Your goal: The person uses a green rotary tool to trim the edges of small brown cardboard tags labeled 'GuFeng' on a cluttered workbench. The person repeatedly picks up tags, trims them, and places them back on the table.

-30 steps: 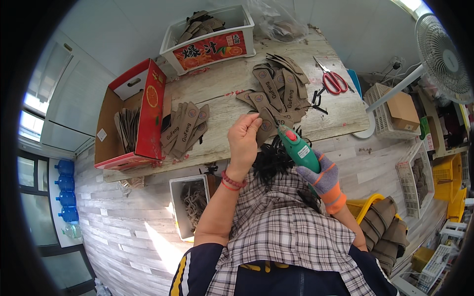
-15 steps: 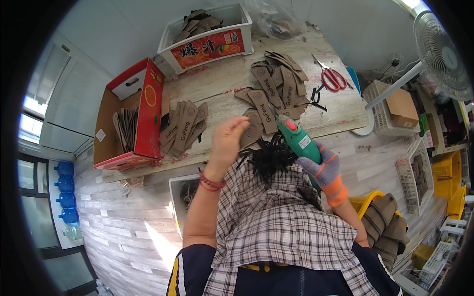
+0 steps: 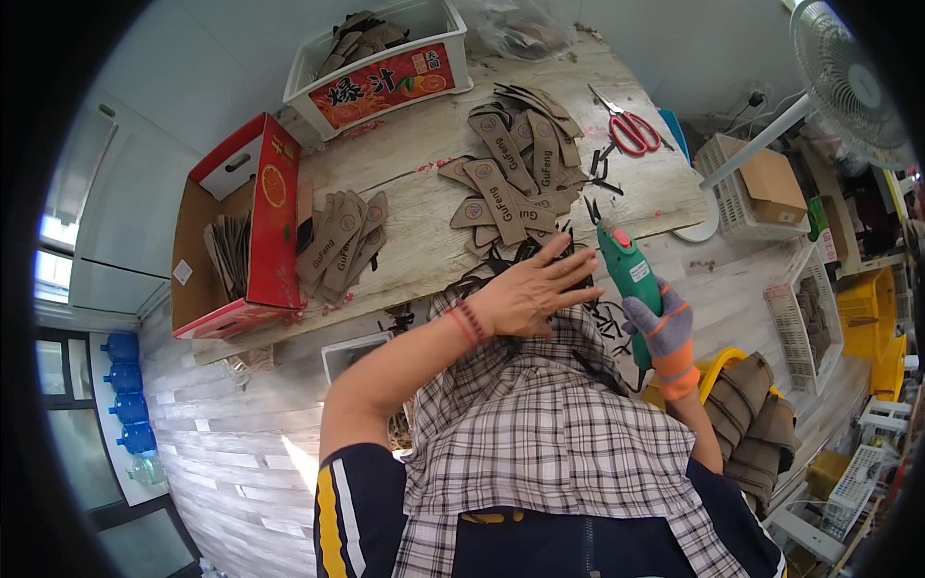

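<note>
My left hand is bare, with a red band at the wrist. Its fingers are spread, palm down, over the lap of the plaid apron, just off the table's near edge. Black strips show around that hand; what lies beneath the palm is hidden. In its grey and orange glove, my right hand grips green electric scissors with a red button, the blades pointing toward the table. Beyond both hands lies a pile of brown curved fabric pieces, printed with lettering and a round emblem.
Red-handled scissors lie at the table's far right. More brown pieces rest beside an open red carton on the left. A white crate stands behind. Right of me are a yellow basket and a fan.
My left hand has moved right and down, its fingers spreading over the lap. The electric scissors have shifted right, away from the pile. The black bundle on the lap is now spread and partly covered.
</note>
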Demonstrator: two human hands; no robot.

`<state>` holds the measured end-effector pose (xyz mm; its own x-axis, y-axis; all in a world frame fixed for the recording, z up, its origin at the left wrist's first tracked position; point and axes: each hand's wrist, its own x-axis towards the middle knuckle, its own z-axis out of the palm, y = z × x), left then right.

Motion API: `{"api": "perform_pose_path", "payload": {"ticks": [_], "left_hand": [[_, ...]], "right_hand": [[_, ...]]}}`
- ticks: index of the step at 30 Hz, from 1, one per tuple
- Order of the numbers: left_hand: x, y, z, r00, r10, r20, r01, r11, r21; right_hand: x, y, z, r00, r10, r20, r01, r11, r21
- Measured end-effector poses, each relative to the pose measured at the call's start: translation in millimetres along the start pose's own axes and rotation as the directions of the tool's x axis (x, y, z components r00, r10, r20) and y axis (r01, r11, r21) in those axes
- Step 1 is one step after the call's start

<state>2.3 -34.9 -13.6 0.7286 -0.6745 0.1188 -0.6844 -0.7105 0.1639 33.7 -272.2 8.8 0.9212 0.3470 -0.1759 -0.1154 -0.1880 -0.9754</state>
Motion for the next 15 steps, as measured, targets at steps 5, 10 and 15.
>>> {"api": "perform_pose_path", "payload": {"ticks": [5,10,15], "left_hand": [[-35,-8,10,0.976,0.002,0.218,-0.021,0.996,0.088],[-77,33,38,0.924,-0.381,0.038,0.368,0.911,0.187],[-36,37,63,0.809,-0.581,0.089,0.520,0.778,0.352]], "right_hand": [[-10,15,-4,1.000,0.015,-0.017,-0.014,0.999,0.029],[-9,30,3,0.999,0.030,-0.014,-0.029,0.998,0.055],[-9,20,14,1.000,0.000,0.023,0.001,1.000,-0.017]]}}
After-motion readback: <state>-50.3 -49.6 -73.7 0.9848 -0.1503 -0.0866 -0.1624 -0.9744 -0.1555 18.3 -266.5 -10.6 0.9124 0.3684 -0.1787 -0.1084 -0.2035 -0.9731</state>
